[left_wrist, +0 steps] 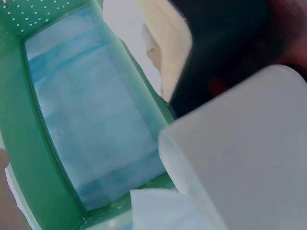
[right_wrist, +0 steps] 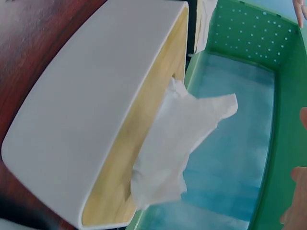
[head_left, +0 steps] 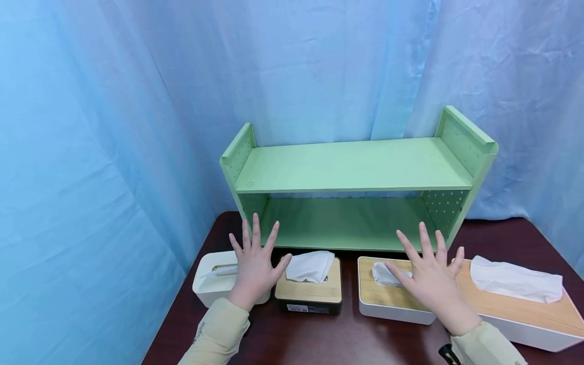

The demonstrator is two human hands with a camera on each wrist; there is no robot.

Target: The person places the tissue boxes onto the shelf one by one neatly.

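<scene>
With fingers spread, my left hand (head_left: pixel 256 266) hovers between a white tissue box (head_left: pixel 211 291) and a small black tissue box with a wooden lid (head_left: pixel 307 291). My right hand (head_left: pixel 431 279), also spread, is above a white tissue box with a wooden lid (head_left: pixel 394 313), partly covering it. Right of that hand lies a longer wooden-topped tissue box (head_left: pixel 515 324). Neither hand holds anything. White tissue pokes out of each box. The left wrist view shows the white box (left_wrist: pixel 244 148) close up; the right wrist view shows the wooden-lidded box (right_wrist: pixel 91 105) and its tissue (right_wrist: pixel 168 139).
Behind the boxes stands a green two-tier shelf (head_left: pixel 356 165) with perforated side panels. It rests on a dark reddish-brown table (head_left: pixel 301 344). Blue curtains (head_left: pixel 310 66) hang behind and at the sides.
</scene>
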